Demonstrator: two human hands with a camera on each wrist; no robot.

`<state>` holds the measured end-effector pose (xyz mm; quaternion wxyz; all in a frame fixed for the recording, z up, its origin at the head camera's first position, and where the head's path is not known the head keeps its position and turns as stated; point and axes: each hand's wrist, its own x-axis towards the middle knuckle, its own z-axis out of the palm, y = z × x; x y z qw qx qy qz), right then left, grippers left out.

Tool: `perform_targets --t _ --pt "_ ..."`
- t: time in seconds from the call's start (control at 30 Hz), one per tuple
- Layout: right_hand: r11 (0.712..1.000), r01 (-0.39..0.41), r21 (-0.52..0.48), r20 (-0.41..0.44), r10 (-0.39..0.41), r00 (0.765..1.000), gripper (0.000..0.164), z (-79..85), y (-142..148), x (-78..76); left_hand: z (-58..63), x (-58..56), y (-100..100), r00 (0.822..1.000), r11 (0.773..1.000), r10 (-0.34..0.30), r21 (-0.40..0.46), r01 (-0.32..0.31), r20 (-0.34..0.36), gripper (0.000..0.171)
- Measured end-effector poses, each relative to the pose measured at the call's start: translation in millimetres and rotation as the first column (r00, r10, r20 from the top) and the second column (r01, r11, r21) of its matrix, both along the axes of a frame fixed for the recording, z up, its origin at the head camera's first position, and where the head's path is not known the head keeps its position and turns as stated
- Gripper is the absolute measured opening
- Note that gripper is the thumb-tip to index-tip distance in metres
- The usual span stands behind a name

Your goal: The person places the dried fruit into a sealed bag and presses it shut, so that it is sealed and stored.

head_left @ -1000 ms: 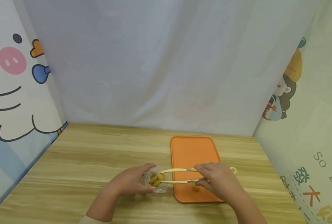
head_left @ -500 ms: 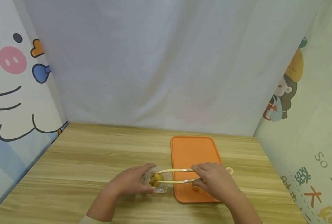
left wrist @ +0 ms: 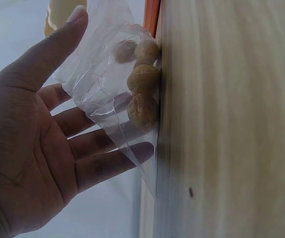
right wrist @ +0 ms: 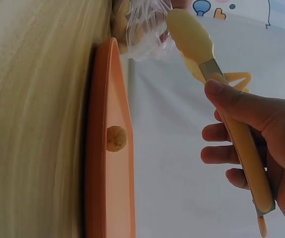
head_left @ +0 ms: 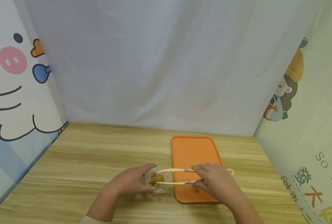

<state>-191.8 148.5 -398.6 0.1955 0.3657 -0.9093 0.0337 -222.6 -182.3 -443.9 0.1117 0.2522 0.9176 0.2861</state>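
Observation:
Fingers and thumb of my left hand (head_left: 129, 181) lie round a clear plastic bag (head_left: 162, 189), its mouth facing right. Inside are several round tan, wrinkled, walnut-like balls (left wrist: 143, 79), low against the tabletop in the left wrist view. My right hand (head_left: 217, 182) grips cream-tipped tongs (head_left: 173, 170) by the arms. Their two tips are spread at the bag's mouth, near the balls. One similar ball (right wrist: 116, 139) sits on the orange tray (head_left: 192, 149); in the head view it is partly hidden under the right hand.
The tray lies on a wood-grain table (head_left: 98, 149), to the right of the bag. A pale curtain (head_left: 154, 68) closes off the back, and printed cloths hang at left and right. A tiny dark speck (left wrist: 191, 192) lies on the table near the left hand.
The right hand and tongs have shifted slightly left, the tips reaching a little further into the bag's mouth and standing somewhat wider apart. The left hand and bag have stayed put.

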Motion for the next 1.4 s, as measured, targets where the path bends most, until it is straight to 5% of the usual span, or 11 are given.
perform_targets --t 0.67,1.4 --pt "0.997 0.075 -0.029 0.062 -0.073 0.995 0.061 -7.0 39.7 5.1 -3.5 -1.3 0.6 1.0 1.0 0.005 0.002 -0.005 -0.018 0.095" --pt "0.954 0.296 0.036 0.2 -0.297 0.934 0.073 -15.3 87.4 19.6 -3.1 -1.5 1.1 1.0 1.0 0.015 -0.009 -0.016 -0.015 0.094"
